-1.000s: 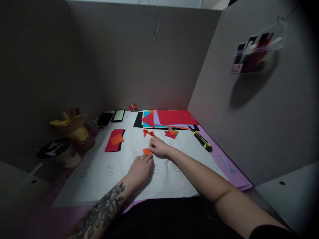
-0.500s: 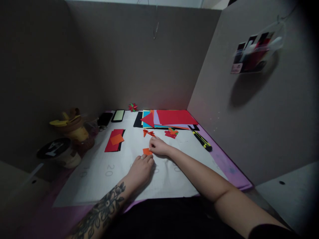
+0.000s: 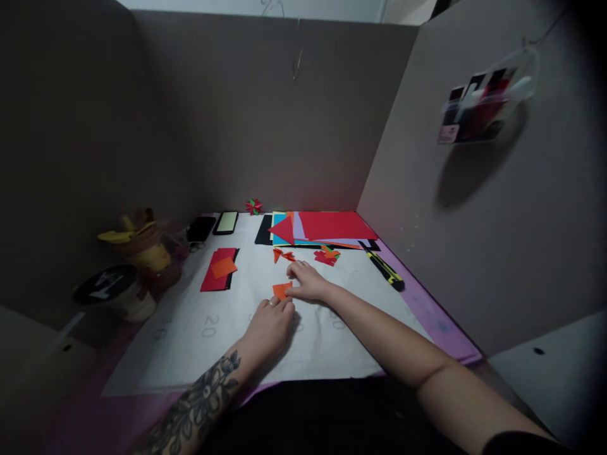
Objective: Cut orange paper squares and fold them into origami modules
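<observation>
A small orange paper square (image 3: pixel 281 291) lies on the white sheet (image 3: pixel 265 354) in front of me. My left hand (image 3: pixel 274 319) rests at its near edge, fingers curled together on the paper. At its right edge is my right hand (image 3: pixel 306 281), thumb touching the paper and fingers spread apart from the thumb. Just beyond are small folded orange pieces (image 3: pixel 283 255) and, to their right, a small pile of red, orange and green pieces (image 3: pixel 327 255). On the left, another orange square (image 3: pixel 224 267) sits on red paper strips (image 3: pixel 212 278).
Large coloured sheets (image 3: pixel 336 225) are stacked at the back, with a yellow-black cutter (image 3: pixel 386 272) to their right. Back left are a phone (image 3: pixel 226 222) and a paper star (image 3: pixel 253 206). A lidded cup (image 3: pixel 114 291) and a pot of tools (image 3: pixel 142 246) stand left.
My right hand's fingers have opened away from the thumb and lifted off the orange square. My left hand has barely moved. The view has shifted slightly.
</observation>
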The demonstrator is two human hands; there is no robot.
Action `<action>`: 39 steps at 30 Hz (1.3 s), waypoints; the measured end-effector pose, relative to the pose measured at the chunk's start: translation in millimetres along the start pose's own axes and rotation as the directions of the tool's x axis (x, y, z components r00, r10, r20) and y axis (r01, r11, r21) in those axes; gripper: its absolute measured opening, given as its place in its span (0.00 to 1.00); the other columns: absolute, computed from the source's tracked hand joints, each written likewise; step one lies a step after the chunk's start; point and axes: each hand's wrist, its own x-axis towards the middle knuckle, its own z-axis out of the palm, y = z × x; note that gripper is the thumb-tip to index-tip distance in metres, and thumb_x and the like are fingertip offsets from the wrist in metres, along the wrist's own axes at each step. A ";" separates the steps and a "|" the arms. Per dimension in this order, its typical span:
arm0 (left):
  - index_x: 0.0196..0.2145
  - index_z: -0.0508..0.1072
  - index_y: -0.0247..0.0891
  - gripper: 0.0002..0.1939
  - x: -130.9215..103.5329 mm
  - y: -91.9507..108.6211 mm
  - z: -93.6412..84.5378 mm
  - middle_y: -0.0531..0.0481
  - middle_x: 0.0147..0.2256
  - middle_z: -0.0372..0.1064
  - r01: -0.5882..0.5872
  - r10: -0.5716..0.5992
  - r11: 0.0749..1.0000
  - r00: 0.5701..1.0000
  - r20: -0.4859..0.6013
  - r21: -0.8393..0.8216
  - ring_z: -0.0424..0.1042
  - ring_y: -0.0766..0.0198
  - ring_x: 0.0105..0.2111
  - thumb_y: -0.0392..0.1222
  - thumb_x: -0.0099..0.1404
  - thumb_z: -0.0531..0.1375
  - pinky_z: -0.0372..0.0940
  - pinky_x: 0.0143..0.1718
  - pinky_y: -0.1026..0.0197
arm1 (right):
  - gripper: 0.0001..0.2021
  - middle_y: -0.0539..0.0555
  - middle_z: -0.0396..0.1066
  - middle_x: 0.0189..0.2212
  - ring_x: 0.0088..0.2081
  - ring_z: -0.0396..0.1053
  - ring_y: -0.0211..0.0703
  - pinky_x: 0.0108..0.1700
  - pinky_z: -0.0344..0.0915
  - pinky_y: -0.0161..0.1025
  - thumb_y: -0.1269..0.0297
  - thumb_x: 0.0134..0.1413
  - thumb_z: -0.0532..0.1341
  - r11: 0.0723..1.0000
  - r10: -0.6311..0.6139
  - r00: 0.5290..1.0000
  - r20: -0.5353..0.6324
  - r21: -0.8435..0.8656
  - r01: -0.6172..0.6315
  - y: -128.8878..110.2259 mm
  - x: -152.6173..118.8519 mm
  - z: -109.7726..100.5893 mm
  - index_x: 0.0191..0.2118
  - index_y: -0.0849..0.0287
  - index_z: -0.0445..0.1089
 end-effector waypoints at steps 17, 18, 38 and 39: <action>0.42 0.66 0.34 0.13 -12.7 16.8 -12.8 0.40 0.46 0.66 -0.051 0.042 0.997 0.983 0.181 0.051 0.69 0.57 0.38 0.32 0.64 0.46 0.66 0.37 0.55 | 0.17 0.51 0.62 0.35 0.37 0.58 0.42 0.38 0.54 0.37 0.58 0.40 0.68 0.995 0.086 0.996 0.032 -0.045 -0.084 -8.5 -0.5 -6.5 0.35 0.58 0.63; 0.43 0.66 0.34 0.14 -12.5 16.3 -12.0 0.40 0.48 0.65 -0.051 0.042 0.998 0.984 0.171 0.044 0.69 0.57 0.38 0.32 0.64 0.45 0.67 0.37 0.56 | 0.17 0.51 0.62 0.35 0.37 0.58 0.42 0.38 0.54 0.37 0.57 0.40 0.68 0.995 0.084 0.996 0.031 -0.047 -0.083 -8.0 -0.3 -6.1 0.35 0.58 0.63; 0.57 0.55 0.34 0.22 -9.8 6.6 4.4 0.33 0.51 0.65 0.051 -0.045 0.998 0.987 0.155 -0.037 0.73 0.54 0.38 0.34 0.64 0.45 0.66 0.37 0.53 | 0.05 0.53 0.66 0.33 0.37 0.63 0.42 0.41 0.60 0.40 0.73 0.50 0.56 1.000 -0.007 0.976 -0.217 0.023 0.012 0.2 -5.3 -5.8 0.34 0.58 0.66; 0.57 0.54 0.34 0.23 -9.9 6.8 5.2 0.33 0.49 0.66 0.056 -0.049 0.998 0.986 0.156 -0.040 0.73 0.54 0.37 0.35 0.64 0.44 0.66 0.37 0.54 | 0.07 0.54 0.68 0.33 0.39 0.64 0.43 0.44 0.61 0.41 0.75 0.49 0.55 0.991 -0.112 0.976 -0.188 0.048 0.123 -1.2 -9.5 -7.5 0.34 0.58 0.67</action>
